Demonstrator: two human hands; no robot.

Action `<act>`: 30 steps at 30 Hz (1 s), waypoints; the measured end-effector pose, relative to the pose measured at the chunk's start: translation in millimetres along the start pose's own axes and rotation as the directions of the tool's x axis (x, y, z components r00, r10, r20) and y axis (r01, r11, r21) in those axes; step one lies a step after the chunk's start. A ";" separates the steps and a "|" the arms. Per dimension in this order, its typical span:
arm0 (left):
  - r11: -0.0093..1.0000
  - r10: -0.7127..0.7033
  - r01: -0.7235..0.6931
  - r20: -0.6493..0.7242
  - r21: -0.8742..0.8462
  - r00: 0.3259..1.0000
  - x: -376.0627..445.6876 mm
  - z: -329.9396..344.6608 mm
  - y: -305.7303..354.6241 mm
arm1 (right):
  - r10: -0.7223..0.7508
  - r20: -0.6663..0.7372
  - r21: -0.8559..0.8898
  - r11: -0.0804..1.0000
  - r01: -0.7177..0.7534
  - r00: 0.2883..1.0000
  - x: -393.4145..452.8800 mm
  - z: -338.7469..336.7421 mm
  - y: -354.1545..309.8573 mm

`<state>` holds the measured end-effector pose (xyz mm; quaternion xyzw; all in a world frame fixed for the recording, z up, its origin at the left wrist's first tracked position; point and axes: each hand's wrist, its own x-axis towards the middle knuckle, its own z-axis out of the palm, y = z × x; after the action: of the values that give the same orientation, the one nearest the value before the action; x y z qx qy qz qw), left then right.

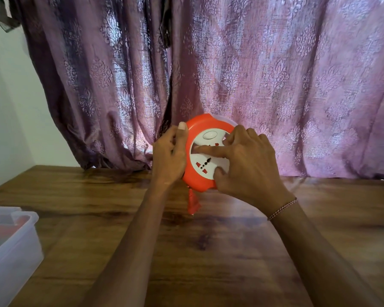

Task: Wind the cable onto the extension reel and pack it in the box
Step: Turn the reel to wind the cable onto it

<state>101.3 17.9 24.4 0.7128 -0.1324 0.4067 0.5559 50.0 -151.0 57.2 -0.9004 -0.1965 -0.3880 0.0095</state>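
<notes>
A person is holding an orange extension reel point(200, 180) upright above a wooden bench point(208, 251), its white socket face point(208, 165) turning toward the camera. The left hand point(170, 156) is clasping the reel's left rim, thumb lying along the orange edge and fingers curling behind it. The right hand point(246, 165) is spreading across the socket face from the right, its index finger point(205, 149) pressing flat across the middle of the white disc and its thumb resting on the disc's lower edge; this hand is pressing rather than closing around anything. A red plug point(193, 206) is hanging just below the left hand, under the reel's lower rim, and what looks like a short run of cable above it is too blurred to judge. A thin beaded bracelet point(282, 209) is circling the right wrist. Well to the left of the left hand and nearer the camera, a clear plastic box point(11, 258) is sitting on the bench. Behind both hands, a purple patterned curtain point(275, 74) is hanging.
</notes>
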 end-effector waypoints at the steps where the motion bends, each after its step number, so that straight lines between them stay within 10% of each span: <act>1: 1.000 0.001 -0.001 0.006 -0.004 1.000 -0.2 -0.4 0.3 | 0.016 -0.009 0.022 1.000 -0.016 1.000 -0.3 0.8 -0.3; 14: 0.999 -0.009 0.010 0.022 -0.030 1.000 -0.1 1.2 4.6 | 0.243 -0.250 0.118 0.968 -0.220 0.937 -3.8 13.2 -13.9; 23: 0.995 -0.065 0.065 0.002 -0.071 0.998 3.0 -3.9 -0.3 | 0.097 -0.166 0.308 0.951 -0.041 0.981 1.8 5.5 2.0; 27: 0.994 -0.094 0.093 -0.007 -0.065 0.996 1.8 -4.6 0.8 | 0.321 -0.402 0.473 0.875 -0.105 0.858 2.6 8.4 12.2; 30: 0.988 -0.127 0.126 -0.012 -0.086 0.992 -0.7 -4.7 3.9 | 0.586 -0.253 0.712 0.652 -0.263 0.770 -1.6 17.0 14.7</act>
<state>96.3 20.6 26.8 0.6918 -0.0993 0.3708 0.6116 66.1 -162.2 46.2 -0.7418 -0.0842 -0.4853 0.4551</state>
